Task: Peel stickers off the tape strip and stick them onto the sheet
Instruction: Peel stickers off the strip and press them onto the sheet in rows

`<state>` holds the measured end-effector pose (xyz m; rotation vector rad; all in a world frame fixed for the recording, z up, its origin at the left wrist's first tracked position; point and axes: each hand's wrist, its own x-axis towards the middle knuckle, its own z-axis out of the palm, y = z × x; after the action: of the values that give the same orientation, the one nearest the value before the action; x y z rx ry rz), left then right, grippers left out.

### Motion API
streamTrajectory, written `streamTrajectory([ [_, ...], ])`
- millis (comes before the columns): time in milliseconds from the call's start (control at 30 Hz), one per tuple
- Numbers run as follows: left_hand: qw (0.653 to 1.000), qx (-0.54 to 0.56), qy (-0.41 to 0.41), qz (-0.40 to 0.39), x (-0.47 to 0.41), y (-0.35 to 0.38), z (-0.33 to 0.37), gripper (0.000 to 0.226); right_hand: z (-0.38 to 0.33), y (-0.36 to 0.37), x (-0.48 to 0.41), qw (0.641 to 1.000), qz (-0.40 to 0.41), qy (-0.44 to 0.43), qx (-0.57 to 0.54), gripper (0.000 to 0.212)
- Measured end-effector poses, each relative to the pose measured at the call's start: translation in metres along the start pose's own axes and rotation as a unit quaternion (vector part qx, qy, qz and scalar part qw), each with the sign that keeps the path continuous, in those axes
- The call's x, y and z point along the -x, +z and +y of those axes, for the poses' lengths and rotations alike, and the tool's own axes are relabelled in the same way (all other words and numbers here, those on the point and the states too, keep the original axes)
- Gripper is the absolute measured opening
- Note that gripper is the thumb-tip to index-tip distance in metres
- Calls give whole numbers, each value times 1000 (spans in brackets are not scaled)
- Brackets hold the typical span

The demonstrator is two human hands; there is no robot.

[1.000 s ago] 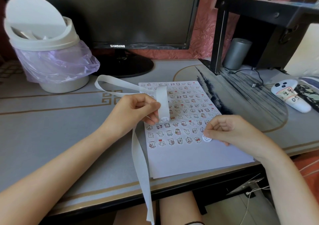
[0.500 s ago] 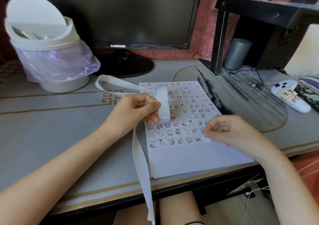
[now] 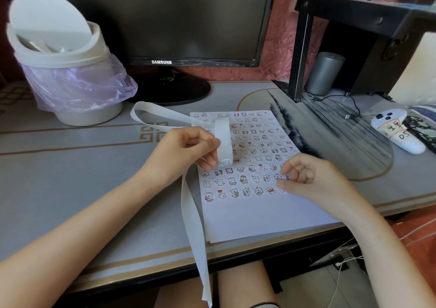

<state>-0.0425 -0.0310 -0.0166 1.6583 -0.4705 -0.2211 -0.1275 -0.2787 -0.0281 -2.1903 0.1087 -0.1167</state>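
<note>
A white sheet (image 3: 259, 218) lies on the desk, its upper part covered in rows of small cartoon stickers. My left hand (image 3: 181, 151) pinches a long white tape strip (image 3: 192, 213) above the sheet's left side; the strip loops back to the left and hangs down over the desk edge. A sticker (image 3: 226, 162) shows at the strip's folded end by my fingertips. My right hand (image 3: 313, 180) rests on the sheet at the right end of the bottom sticker row. Its fingers are curled and its thumb presses down on a round sticker that it mostly hides.
A white swing-lid bin (image 3: 66, 71) with a purple liner stands at the back left, a dark monitor (image 3: 188, 19) behind the sheet. To the right are a black stand (image 3: 354, 12), a grey cylinder (image 3: 324, 74), a cable and a white controller (image 3: 396, 130).
My right thumb has slid over the round sticker at the end of the bottom row, so less of it shows. My left hand and the strip have hardly moved.
</note>
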Motion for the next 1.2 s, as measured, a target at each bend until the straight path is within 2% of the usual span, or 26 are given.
streamTrajectory([
  [200, 1000, -1, -2, 1, 0, 0, 0, 18, 2, -1, -2, 999, -27, -10, -20, 13],
  [433, 1000, -2, 1, 0, 1, 0, 1, 17, 6, 0, -3, 999, -16, -9, -30, 14],
  [600, 1000, -2, 1, 0, 0, 0, 1, 17, 3, -5, -2, 997, -61, 17, -49, 24],
  [800, 1000, 3, 1, 0, 0, 0, 1, 17, 3, -6, -2, 996, -87, -5, -36, 23],
  [1200, 1000, 1, 4, -2, 1, 1, 2, 18, 1, -2, -2, 998, -44, 13, -52, 17],
])
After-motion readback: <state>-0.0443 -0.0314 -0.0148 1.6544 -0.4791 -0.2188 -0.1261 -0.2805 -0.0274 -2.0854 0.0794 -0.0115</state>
